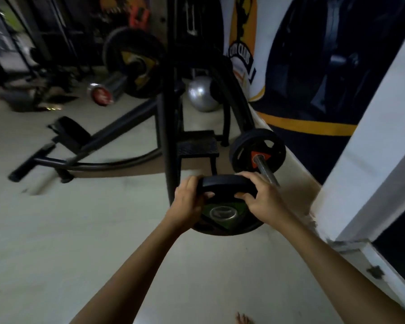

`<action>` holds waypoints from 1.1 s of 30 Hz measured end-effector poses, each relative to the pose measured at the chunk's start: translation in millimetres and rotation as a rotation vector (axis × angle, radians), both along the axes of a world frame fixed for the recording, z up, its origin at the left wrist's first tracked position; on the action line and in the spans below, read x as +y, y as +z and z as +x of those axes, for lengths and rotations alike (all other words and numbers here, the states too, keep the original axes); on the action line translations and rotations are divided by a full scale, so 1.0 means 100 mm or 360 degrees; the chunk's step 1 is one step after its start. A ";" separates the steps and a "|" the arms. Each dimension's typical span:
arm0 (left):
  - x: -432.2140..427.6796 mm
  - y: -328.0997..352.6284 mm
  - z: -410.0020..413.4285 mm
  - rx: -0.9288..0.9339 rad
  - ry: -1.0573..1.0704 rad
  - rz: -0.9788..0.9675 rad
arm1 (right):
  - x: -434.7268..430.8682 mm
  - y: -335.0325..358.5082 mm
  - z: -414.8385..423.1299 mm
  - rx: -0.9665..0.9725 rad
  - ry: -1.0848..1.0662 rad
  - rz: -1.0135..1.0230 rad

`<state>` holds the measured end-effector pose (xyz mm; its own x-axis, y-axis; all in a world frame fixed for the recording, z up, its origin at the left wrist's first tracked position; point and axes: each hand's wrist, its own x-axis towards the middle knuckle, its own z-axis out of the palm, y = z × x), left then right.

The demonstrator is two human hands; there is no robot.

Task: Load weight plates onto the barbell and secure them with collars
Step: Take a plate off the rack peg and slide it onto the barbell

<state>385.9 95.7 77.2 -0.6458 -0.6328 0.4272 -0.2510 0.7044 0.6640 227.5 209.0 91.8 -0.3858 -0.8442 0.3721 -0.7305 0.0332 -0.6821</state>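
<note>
1. black round rubber weight plate with a green centre label and a metal-ringed hole (225, 206); held off the pale concrete floor (80, 230) in front of the person, its labelled face tilted up toward the camera.
2. left hand (187, 202); grips the plate's upper left rim, fingers (207, 195) curled through a grip slot.
3. right hand (264, 202); grips the upper right rim the same way, fingers (243, 196) hooked into a second slot, thumb over the edge.
4. chrome barbell (265, 170); lies low beside the white wall base, just beyond the right hand; its long axis runs from the far plate toward the person and slightly right; the near tip is hidden behind the right hand.
5. black plate with an orange-red centre label (243, 148); sits on the bar at its far end.
6. key relation: the held plate's hole lies just left of the bar and nearer the person, and does not face along it; judged, the plate needs turning upright and shifting right so the hole meets the tip; the right hand is the nearer one.
7. collars: none visible.
8. background: black steel machine frame (171, 113); silver exercise ball (201, 93).
</note>
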 end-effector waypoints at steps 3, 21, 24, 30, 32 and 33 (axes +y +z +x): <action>-0.05 0.41 0.50 0.0056 0.0165 -0.0147 | -0.17 0.40 0.44 -0.0034 0.0130 -0.0130; -1.32 2.15 1.49 0.0231 0.0517 -0.0382 | -1.81 2.09 1.38 -0.0019 0.0420 -0.0383; -1.55 2.22 1.42 0.0232 0.0479 -0.0314 | -2.01 2.16 1.32 0.0005 0.0374 -0.0375; -1.84 2.26 1.26 0.0228 0.0428 -0.0218 | -2.27 2.19 1.19 -0.0026 0.0374 -0.0366; -1.93 2.27 1.21 0.0211 0.0410 -0.0199 | -2.37 2.19 1.13 -0.0039 0.0363 -0.0363; -1.97 2.28 1.19 0.0192 0.0401 -0.0190 | -2.41 2.18 1.10 -0.0039 0.0349 -0.0347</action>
